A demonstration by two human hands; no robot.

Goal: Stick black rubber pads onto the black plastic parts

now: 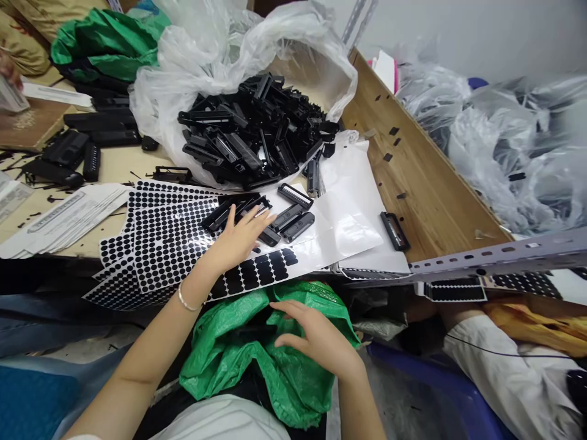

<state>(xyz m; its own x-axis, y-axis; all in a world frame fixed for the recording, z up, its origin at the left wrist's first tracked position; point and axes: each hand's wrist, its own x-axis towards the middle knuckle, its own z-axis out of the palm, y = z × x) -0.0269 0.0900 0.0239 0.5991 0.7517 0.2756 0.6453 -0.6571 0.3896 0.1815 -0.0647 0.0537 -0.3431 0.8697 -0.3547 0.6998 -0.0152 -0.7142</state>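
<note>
My left hand [239, 237], a pale bracelet on its wrist, reaches over the table with fingers spread. It rests on or just above a few black plastic housings [297, 226]; contact is partly hidden under the fingers. Beneath them lies a sheet of black adhesive pads [254, 274], and sheets of round black dots [169, 238] fan out to the left. My right hand [316, 336] hovers over an open green woven bag [229, 348] below the table edge, fingers apart, with nothing visible in it. Dark contents inside the bag are hard to make out.
A clear plastic bag [321, 49] heaped with black parts [257, 134] stands at the back. A wooden board [413, 177] and perforated metal rail [504, 252] bound the right side. Stacked white cards [68, 220] lie left. Another person's hand [10, 70] shows far left.
</note>
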